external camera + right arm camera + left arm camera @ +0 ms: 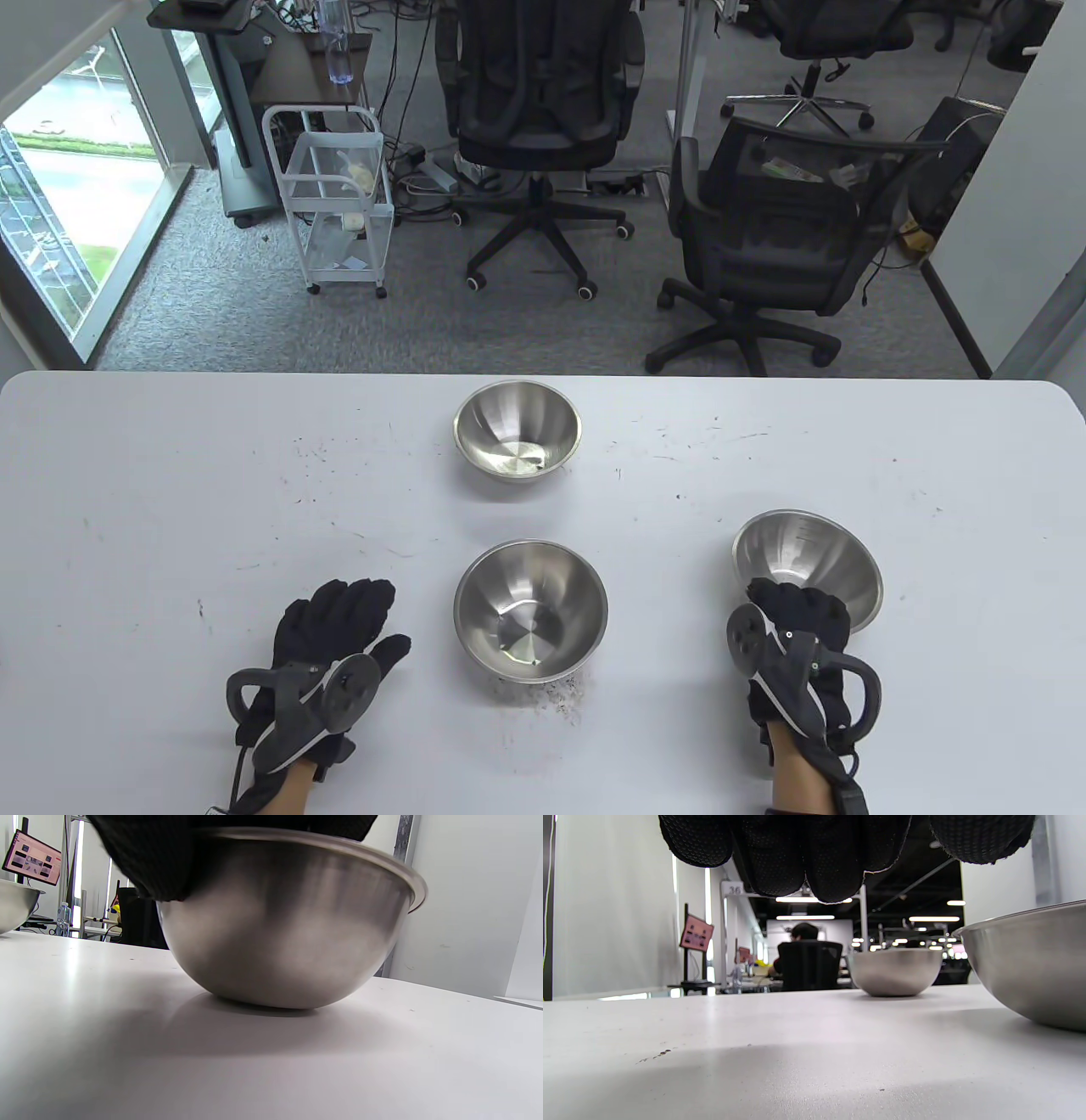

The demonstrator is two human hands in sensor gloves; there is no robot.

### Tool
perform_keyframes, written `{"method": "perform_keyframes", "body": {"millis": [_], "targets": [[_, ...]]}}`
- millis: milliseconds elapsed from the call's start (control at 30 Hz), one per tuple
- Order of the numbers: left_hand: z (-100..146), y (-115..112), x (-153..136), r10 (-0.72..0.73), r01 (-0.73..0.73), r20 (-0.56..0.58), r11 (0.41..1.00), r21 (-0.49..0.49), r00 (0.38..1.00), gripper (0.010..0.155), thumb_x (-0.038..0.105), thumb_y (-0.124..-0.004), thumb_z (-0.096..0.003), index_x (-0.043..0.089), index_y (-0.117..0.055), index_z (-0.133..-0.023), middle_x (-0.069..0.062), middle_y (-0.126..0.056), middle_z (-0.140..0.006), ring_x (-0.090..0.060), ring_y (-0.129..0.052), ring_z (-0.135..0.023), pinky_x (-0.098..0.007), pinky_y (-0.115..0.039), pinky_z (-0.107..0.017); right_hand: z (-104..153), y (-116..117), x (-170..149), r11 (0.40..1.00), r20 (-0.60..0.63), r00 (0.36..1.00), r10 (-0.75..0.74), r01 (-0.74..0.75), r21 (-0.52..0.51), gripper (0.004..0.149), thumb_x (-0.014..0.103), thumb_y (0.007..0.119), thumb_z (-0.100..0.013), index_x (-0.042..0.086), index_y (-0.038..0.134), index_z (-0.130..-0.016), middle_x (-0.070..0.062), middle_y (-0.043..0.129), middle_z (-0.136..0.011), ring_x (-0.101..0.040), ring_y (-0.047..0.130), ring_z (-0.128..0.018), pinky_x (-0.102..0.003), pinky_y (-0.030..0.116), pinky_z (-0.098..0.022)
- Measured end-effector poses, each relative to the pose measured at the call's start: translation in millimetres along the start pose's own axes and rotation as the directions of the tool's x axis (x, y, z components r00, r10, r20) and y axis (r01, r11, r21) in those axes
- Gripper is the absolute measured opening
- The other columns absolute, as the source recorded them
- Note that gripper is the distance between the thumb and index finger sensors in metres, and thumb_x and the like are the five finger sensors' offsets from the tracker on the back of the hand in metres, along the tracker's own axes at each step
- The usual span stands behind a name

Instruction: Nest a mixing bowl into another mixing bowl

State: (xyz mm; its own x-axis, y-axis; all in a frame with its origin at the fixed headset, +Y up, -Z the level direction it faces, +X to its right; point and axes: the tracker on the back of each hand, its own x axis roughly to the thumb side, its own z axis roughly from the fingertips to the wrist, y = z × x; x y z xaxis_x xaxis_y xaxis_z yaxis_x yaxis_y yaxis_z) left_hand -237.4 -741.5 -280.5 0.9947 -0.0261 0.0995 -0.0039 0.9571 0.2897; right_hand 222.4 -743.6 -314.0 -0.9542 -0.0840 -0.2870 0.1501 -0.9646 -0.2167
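Note:
Three steel mixing bowls stand on the white table (pixel 170 509). One is far centre (pixel 517 441), one near centre (pixel 530 611), one at the right (pixel 814 564). My right hand (pixel 789 615) grips the near rim of the right bowl, which is tilted with its base on the table. In the right wrist view this bowl (pixel 288 933) fills the frame, with gloved fingers (pixel 144 866) over its rim. My left hand (pixel 348 615) rests flat and empty on the table, left of the near centre bowl. In the left wrist view its fingers (pixel 831 857) hang above the table, with the near bowl (pixel 1031 967) at the right and the far bowl (pixel 895 971) behind.
Dark specks lie on the table in front of the near centre bowl (pixel 543 692). Two office chairs (pixel 534 110) (pixel 764 246) and a white cart (pixel 335 204) stand on the floor beyond the table's far edge. The near centre bowl's edge shows at the left of the right wrist view (pixel 12 908).

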Motion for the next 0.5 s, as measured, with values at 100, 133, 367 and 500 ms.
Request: {"method": "perform_keyframes", "body": {"millis": [100,133,367,500], "targets": [[0,0,0,0.001,-0.001,0.000,1.000,0.000,1.000,0.070,0.066,-0.069,-0.0439,0.040,-0.064,-0.108,0.009,-0.083,-0.109,-0.026,-0.080,-0.104,-0.057,-0.068,-0.074,0,-1,0,1.000,0.003,1.000,-0.008,0.008,-0.026,0.029,0.037,0.092,-0.043,0.033,0.091,-0.072,0.008,0.106,-0.063,-0.020,0.102,-0.065,-0.052,0.071,-0.065],[0,0,0,0.002,-0.002,0.000,1.000,0.000,1.000,0.070,0.066,-0.069,-0.0442,0.039,-0.063,-0.109,0.009,-0.083,-0.109,-0.026,-0.080,-0.104,-0.057,-0.068,-0.074,1,-3,1,0.999,0.008,1.000,-0.011,0.011,-0.035,0.029,0.037,0.092,-0.043,0.034,0.091,-0.072,0.008,0.106,-0.063,-0.019,0.102,-0.065,-0.052,0.071,-0.065],[-1,0,0,-0.001,0.001,-0.002,1.000,-0.002,1.000,0.070,0.066,-0.069,-0.0441,0.039,-0.063,-0.109,0.009,-0.083,-0.109,-0.026,-0.080,-0.104,-0.057,-0.068,-0.074,13,-22,20,0.991,0.096,0.995,-0.034,0.046,-0.123,0.029,0.038,0.092,-0.043,0.034,0.091,-0.072,0.008,0.106,-0.063,-0.019,0.102,-0.065,-0.052,0.071,-0.065],[-1,0,0,-0.003,0.003,-0.003,1.000,-0.005,1.000,0.070,0.066,-0.069,-0.0442,0.039,-0.063,-0.109,0.009,-0.083,-0.109,-0.026,-0.080,-0.104,-0.057,-0.068,-0.074,25,-37,38,0.977,0.165,0.985,-0.039,0.072,-0.199,0.029,0.038,0.092,-0.043,0.034,0.091,-0.072,0.009,0.106,-0.063,-0.018,0.102,-0.065,-0.051,0.071,-0.065]]}}
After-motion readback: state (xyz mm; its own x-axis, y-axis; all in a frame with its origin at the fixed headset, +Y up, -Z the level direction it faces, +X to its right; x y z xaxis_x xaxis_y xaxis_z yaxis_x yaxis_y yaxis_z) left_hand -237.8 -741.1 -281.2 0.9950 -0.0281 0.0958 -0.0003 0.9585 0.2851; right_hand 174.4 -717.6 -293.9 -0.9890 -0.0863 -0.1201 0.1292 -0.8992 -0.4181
